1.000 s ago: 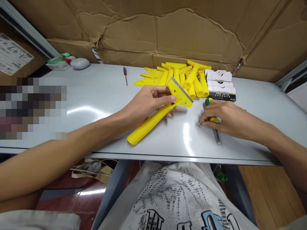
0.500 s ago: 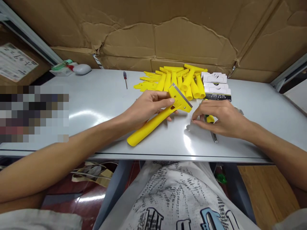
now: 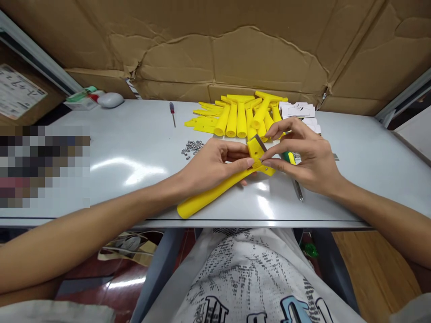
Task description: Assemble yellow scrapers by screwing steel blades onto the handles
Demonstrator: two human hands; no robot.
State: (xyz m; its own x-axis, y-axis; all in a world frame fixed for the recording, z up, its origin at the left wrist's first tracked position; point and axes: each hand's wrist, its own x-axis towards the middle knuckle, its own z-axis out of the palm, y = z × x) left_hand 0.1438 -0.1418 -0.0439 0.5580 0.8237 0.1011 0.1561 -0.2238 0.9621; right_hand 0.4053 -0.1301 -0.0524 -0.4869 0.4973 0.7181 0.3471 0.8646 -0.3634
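Note:
My left hand (image 3: 224, 163) is closed around the neck of a yellow scraper (image 3: 210, 195), near its head. The scraper lies slantwise, handle toward the near left, with a metal blade (image 3: 261, 142) along its head. My right hand (image 3: 305, 157) pinches a tiny metal piece, which looks like a screw (image 3: 261, 161), against the scraper head; the fingertips partly hide it. Beneath the right hand lies a screwdriver (image 3: 297, 188) with a green and yellow handle, partly covered. Left of the scraper head is a pile of small screws (image 3: 191, 147), beside my left hand.
Several yellow scraper handles (image 3: 231, 121) and flat yellow pieces (image 3: 202, 123) lie at the back, next to white-and-black cards (image 3: 298, 110). A small screwdriver (image 3: 172, 114) lies farther left. A computer mouse (image 3: 110, 99) sits at the back left. Cardboard (image 3: 215, 49) walls the rear.
My right hand has moved left and up, bringing its pinched fingertips to the scraper head. The scraper has turned and shifted slightly toward me. The screw pile has come into view.

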